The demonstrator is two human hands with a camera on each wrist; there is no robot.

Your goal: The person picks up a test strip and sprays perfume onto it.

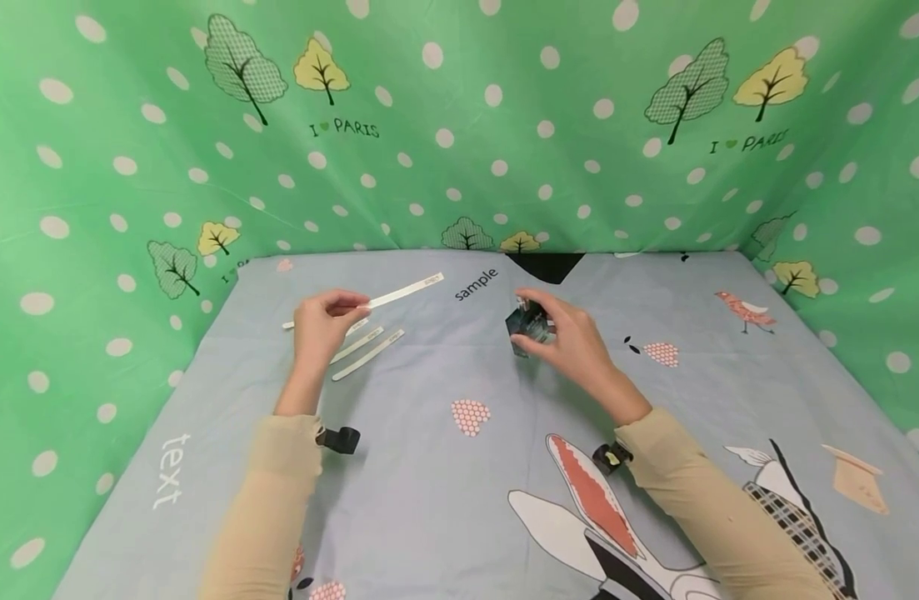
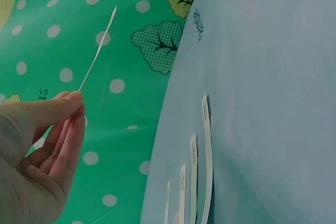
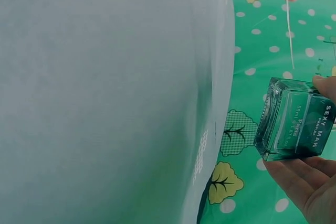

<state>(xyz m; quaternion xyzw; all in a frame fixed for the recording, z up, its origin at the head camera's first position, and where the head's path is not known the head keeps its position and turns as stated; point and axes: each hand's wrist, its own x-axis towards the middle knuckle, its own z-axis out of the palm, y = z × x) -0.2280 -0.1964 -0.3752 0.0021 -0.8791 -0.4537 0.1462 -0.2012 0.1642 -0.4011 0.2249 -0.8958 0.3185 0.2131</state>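
My left hand (image 1: 318, 327) pinches a narrow white paper test strip (image 1: 408, 292) between thumb and fingers, its printed end pointing right. In the left wrist view the strip (image 2: 98, 48) appears edge-on above the fingertips. My right hand (image 1: 571, 333) grips a dark teal glass perfume bottle (image 1: 526, 325), fingers at its top and thumb lower down. The right wrist view shows white lettering on the bottle (image 3: 296, 121), held between the thumb and the other fingers. More white strips (image 1: 367, 357) lie side by side on the cloth just below my left hand.
A grey-blue printed cloth (image 1: 407, 492) covers the table, with a rabbit and hearts drawn on it. Green dotted fabric (image 1: 459, 167) hangs behind and at both sides. Each wrist wears a black camera mount (image 1: 341, 440).
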